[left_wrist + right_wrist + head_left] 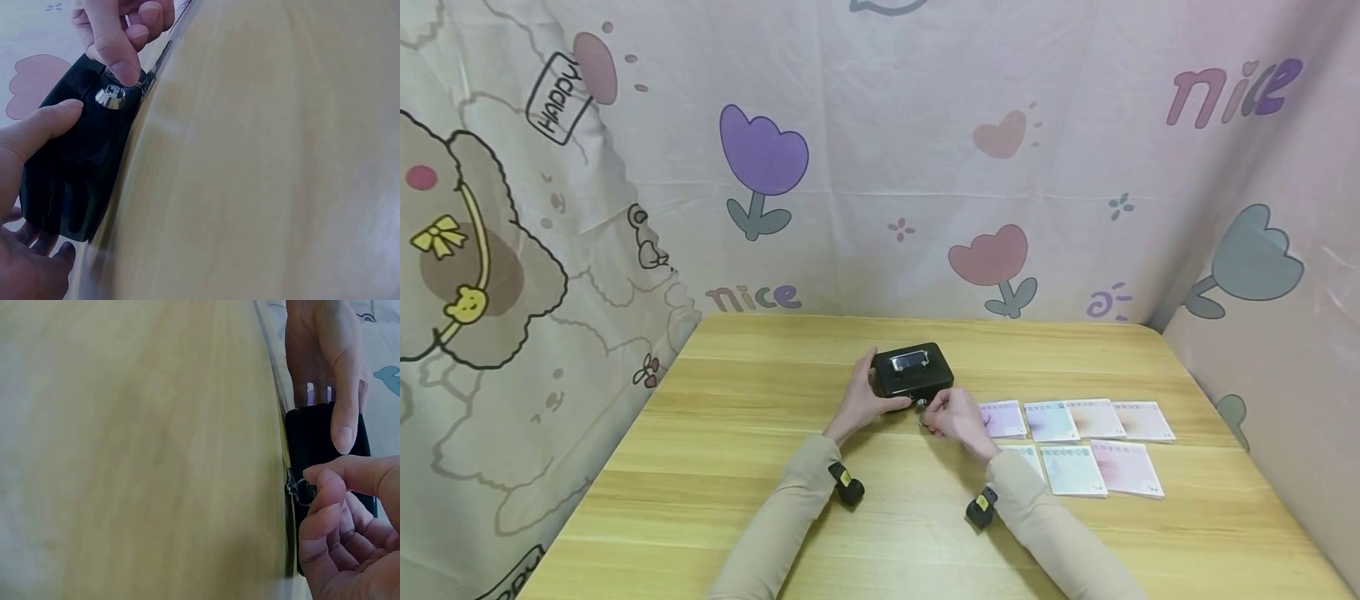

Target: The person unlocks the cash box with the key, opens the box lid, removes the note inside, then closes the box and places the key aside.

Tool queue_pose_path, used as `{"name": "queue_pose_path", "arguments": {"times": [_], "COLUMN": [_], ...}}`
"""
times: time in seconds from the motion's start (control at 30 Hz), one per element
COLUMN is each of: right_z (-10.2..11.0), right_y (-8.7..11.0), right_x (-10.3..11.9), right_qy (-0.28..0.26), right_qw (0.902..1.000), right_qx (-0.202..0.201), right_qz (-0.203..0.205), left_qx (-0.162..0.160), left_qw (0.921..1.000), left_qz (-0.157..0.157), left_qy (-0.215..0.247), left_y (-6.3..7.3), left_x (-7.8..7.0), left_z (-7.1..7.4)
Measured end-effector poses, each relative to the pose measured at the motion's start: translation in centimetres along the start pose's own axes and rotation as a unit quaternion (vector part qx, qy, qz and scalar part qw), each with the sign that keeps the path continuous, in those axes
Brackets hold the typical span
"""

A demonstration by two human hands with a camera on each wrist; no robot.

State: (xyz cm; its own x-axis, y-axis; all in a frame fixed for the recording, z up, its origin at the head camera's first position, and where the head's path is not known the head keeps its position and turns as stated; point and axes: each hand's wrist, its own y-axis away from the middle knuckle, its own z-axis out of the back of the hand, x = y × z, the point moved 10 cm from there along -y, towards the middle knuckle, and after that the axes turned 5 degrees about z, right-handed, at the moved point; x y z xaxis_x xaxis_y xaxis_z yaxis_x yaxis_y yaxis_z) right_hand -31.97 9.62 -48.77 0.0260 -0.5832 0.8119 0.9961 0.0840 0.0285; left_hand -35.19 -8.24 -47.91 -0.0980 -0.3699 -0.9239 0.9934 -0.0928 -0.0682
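A small black cash box [916,385] with a folding silver handle [910,361] on its lid stands toward the back of the table. My left hand [859,400] holds its left end, thumb on the front face and fingers round the side. A round silver lock [110,97] sits on the front. Right beside it, my right hand [957,414] pinches a small key ring [305,492] between thumb and forefinger, its other fingers curled. Metal keys [150,81] on the ring dangle just off the box's front. The pinching fingertips partly hide the ring.
To the right lie two rows of pastel banknote-like paper stacks [1052,422]; my right forearm partly covers the nearest one [1026,458]. A printed cloth [880,167] hangs behind and at both sides of the wooden table [715,467].
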Motion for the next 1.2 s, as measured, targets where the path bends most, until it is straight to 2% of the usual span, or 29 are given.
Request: {"name": "queue_pose_path", "arguments": {"times": [0.43, 0.63, 0.93, 1.2], "right_z": [0.3, 0.5, 0.3, 0.5], "right_y": [0.1, 0.3, 1.4, 2.0], "right_x": [0.3, 0.3, 0.3, 0.9], "right_qy": [0.033, 0.032, -0.024, -0.026], "right_qw": [0.9993, 0.999, 0.9995, 0.9985], "right_qx": [-0.009, -0.016, 0.017, 0.041], "right_qz": [0.012, 0.027, 0.015, 0.026], "left_qx": [0.0, -0.004, -0.012, -0.005], "left_qw": [1.0, 0.9997, 0.9998, 0.9997], "left_qz": [-0.004, -0.013, 0.004, 0.014], "left_qy": [-0.001, -0.018, -0.014, -0.021], "left_y": [0.2, 0.2, -0.1, -0.1], "left_x": [-0.3, -0.3, 0.1, 0.1], "left_z": [-0.2, -0.2, 0.7, 0.4]}}
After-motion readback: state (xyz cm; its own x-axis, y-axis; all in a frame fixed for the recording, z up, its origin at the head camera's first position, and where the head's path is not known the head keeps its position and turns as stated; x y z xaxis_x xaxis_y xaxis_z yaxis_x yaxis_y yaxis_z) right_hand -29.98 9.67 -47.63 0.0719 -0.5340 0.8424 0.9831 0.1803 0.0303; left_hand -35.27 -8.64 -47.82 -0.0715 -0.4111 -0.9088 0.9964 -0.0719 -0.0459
